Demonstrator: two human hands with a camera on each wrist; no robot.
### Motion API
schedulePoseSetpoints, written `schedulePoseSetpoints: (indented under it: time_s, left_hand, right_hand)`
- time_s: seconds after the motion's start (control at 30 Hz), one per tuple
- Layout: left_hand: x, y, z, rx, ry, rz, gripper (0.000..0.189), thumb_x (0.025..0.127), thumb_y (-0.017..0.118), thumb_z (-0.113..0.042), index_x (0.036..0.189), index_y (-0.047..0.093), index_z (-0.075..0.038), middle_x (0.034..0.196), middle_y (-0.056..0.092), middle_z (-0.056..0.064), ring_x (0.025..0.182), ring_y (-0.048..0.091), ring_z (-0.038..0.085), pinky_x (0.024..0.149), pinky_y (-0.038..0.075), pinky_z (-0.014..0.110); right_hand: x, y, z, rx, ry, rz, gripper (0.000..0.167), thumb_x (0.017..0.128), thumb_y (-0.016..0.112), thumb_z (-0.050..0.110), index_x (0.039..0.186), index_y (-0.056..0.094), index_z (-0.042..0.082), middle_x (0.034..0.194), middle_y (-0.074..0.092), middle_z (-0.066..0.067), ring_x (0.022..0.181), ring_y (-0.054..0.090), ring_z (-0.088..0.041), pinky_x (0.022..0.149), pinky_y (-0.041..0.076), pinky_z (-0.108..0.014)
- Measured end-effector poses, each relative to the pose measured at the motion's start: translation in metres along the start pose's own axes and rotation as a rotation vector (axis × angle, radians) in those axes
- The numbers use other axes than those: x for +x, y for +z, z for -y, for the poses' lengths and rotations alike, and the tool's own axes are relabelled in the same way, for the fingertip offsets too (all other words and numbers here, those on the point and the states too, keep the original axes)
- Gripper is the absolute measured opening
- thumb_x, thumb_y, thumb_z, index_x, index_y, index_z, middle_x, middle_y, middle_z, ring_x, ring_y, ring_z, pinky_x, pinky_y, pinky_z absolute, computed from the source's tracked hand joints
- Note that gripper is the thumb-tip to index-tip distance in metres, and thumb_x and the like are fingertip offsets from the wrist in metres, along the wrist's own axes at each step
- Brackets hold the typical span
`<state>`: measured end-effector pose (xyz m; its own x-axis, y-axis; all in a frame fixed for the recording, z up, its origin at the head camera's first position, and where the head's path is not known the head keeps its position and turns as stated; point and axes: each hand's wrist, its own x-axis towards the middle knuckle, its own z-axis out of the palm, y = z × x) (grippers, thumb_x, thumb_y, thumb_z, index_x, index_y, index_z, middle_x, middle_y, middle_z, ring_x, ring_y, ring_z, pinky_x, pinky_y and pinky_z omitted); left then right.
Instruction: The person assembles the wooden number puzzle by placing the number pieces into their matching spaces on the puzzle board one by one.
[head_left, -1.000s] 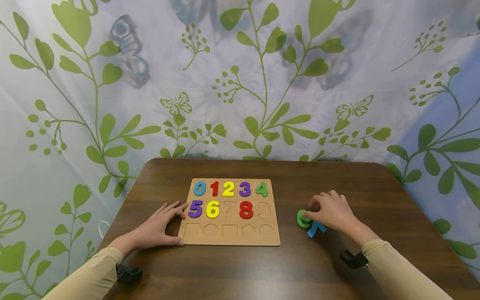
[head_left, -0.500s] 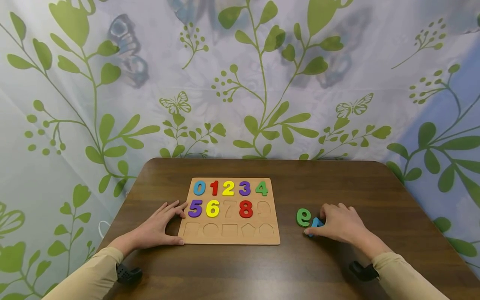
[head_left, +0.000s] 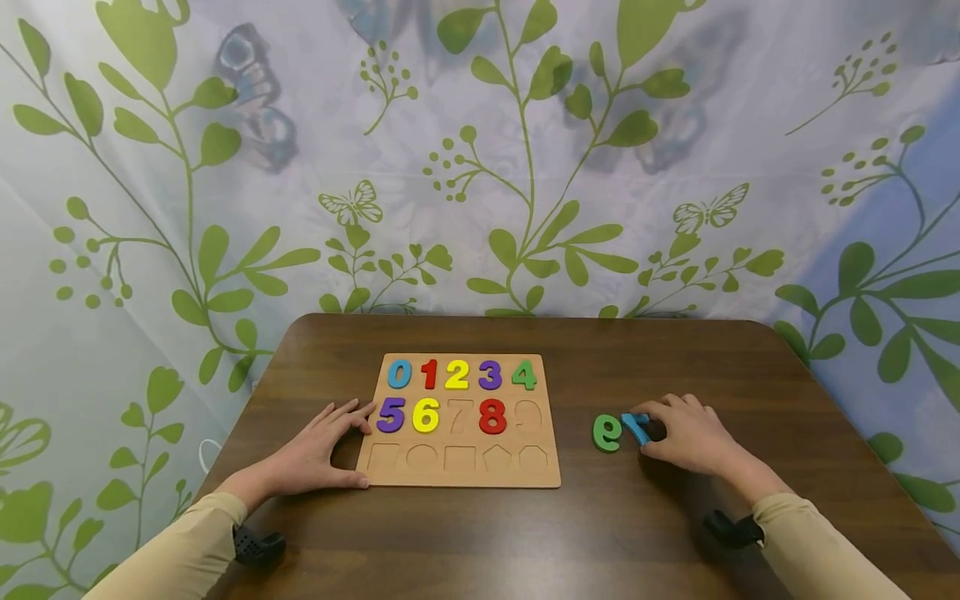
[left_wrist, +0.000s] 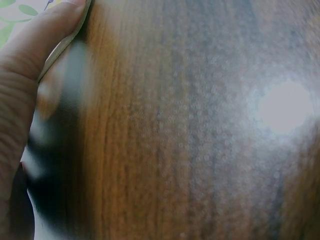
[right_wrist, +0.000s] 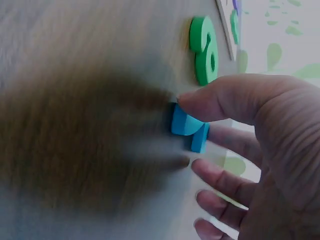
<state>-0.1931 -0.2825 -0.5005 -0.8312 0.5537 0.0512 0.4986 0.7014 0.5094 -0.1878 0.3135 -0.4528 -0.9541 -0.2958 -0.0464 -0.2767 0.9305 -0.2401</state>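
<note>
A wooden number puzzle board [head_left: 465, 479] lies on the table. My left hand [head_left: 318, 450] rests at its left edge, fingers spread, with the thumb by the near corner and the fingertips touching the side. In the left wrist view only the thumb [left_wrist: 30, 55] shows along the board's edge. At the right, my right hand [head_left: 690, 435] pinches a blue number 7 [head_left: 634, 427] between thumb and index finger; the other fingers hang loose. The right wrist view shows the blue piece [right_wrist: 184, 121] low at the table surface. A green number 9 [head_left: 607, 433] lies just left of it.
Numbers 0 to 6 and a red 8 [head_left: 492, 417] sit in the board. The recesses for 7 [head_left: 460, 417] and 9 [head_left: 528, 416] show bare wood, as does the bottom row of shapes. A patterned curtain [head_left: 480, 167] hangs behind the brown table [head_left: 480, 542].
My right hand has left the green 9 and taken hold of the blue 7, which has turned and moved slightly away from me. The left hand and board have stayed still.
</note>
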Motion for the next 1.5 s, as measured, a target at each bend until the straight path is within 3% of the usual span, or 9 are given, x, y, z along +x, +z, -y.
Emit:
schedulePoseSetpoints:
  time_s: [0.13, 0.23, 0.33, 0.5, 0.67, 0.97, 1.13, 1.3, 1.5]
  left_hand:
    - [0.0, 0.0, 0.0, -0.002, 0.012, -0.006, 0.065, 0.075, 0.08, -0.069, 0.117, 0.055, -0.026, 0.162, 0.038, 0.004, 0.152, 0.023, 0.041, 0.12, 0.008, 0.066]
    - [0.0, 0.0, 0.0, -0.002, 0.015, -0.01, 0.065, 0.075, 0.08, -0.068, 0.117, 0.055, -0.026, 0.162, 0.038, 0.004, 0.151, 0.024, 0.042, 0.119, 0.008, 0.067]
    - [0.0, 0.0, 0.0, 0.0, 0.014, -0.012, 0.065, 0.075, 0.081, -0.068, 0.117, 0.055, -0.026, 0.162, 0.039, 0.004, 0.151, 0.024, 0.041, 0.119, 0.009, 0.066]
    - [0.0, 0.0, 0.001, 0.006, 0.0, 0.006, 0.067, 0.074, 0.08, -0.069, 0.118, 0.054, -0.026, 0.163, 0.037, 0.002, 0.152, 0.023, 0.039, 0.12, 0.008, 0.065]
    - [0.0, 0.0, 0.0, 0.002, -0.021, 0.018, 0.068, 0.073, 0.08, -0.071, 0.118, 0.053, -0.028, 0.163, 0.036, -0.001, 0.153, 0.021, 0.035, 0.122, 0.006, 0.062]
    - [0.0, -0.001, 0.0, 0.001, -0.009, 0.011, 0.067, 0.073, 0.081, -0.069, 0.118, 0.054, -0.027, 0.163, 0.037, 0.0, 0.153, 0.022, 0.036, 0.121, 0.008, 0.063]
    - [0.0, 0.0, 0.001, 0.007, -0.005, 0.011, 0.067, 0.073, 0.08, -0.069, 0.118, 0.054, -0.027, 0.163, 0.037, 0.0, 0.153, 0.022, 0.037, 0.121, 0.007, 0.064]
    - [0.0, 0.0, 0.001, 0.005, -0.015, 0.017, 0.067, 0.074, 0.08, -0.07, 0.119, 0.054, -0.027, 0.163, 0.036, 0.0, 0.153, 0.022, 0.036, 0.121, 0.006, 0.063]
    - [0.0, 0.0, 0.001, 0.001, 0.004, 0.003, 0.066, 0.074, 0.08, -0.069, 0.118, 0.054, -0.026, 0.163, 0.038, 0.003, 0.152, 0.023, 0.04, 0.12, 0.007, 0.065]
  right_hand:
    - [0.003, 0.002, -0.007, 0.05, 0.053, -0.035, 0.063, 0.083, 0.082, 0.051, 0.131, 0.068, 0.012, 0.116, 0.062, -0.014, 0.105, 0.05, -0.041, 0.078, 0.043, -0.06]
    - [0.005, 0.004, -0.008, 0.046, 0.114, -0.087, 0.073, 0.079, 0.077, 0.067, 0.12, 0.071, 0.007, 0.113, 0.063, -0.016, 0.104, 0.051, -0.042, 0.082, 0.044, -0.062]
    - [0.008, 0.006, -0.007, 0.027, 0.142, -0.123, 0.073, 0.078, 0.075, 0.072, 0.107, 0.072, 0.005, 0.105, 0.063, -0.015, 0.098, 0.052, -0.041, 0.08, 0.046, -0.059]
    - [0.012, 0.01, -0.006, 0.024, 0.139, -0.138, 0.061, 0.08, 0.079, 0.063, 0.101, 0.073, 0.006, 0.099, 0.065, -0.011, 0.092, 0.053, -0.035, 0.075, 0.047, -0.053]
    - [0.014, 0.013, -0.006, 0.014, 0.133, -0.16, 0.06, 0.081, 0.078, 0.063, 0.102, 0.074, 0.006, 0.097, 0.067, -0.01, 0.089, 0.054, -0.033, 0.072, 0.047, -0.05]
    - [0.02, 0.016, -0.006, -0.059, 0.095, -0.214, 0.04, 0.085, 0.079, 0.048, 0.094, 0.076, 0.009, 0.093, 0.068, -0.006, 0.093, 0.056, -0.034, 0.079, 0.047, -0.056]
    - [0.02, 0.015, -0.008, -0.102, 0.078, -0.245, 0.037, 0.092, 0.07, 0.039, 0.1, 0.078, 0.003, 0.101, 0.071, -0.015, 0.096, 0.056, -0.038, 0.084, 0.048, -0.06]
    - [0.017, 0.008, -0.014, 0.016, 0.125, -0.261, 0.036, 0.1, 0.061, 0.03, 0.108, 0.076, -0.001, 0.105, 0.073, -0.02, 0.1, 0.057, -0.042, 0.079, 0.05, -0.06]
    - [0.014, 0.001, -0.026, 0.211, 0.222, -0.173, 0.035, 0.104, 0.054, 0.023, 0.121, 0.067, -0.004, 0.104, 0.073, -0.018, 0.084, 0.067, -0.03, 0.07, 0.053, -0.049]
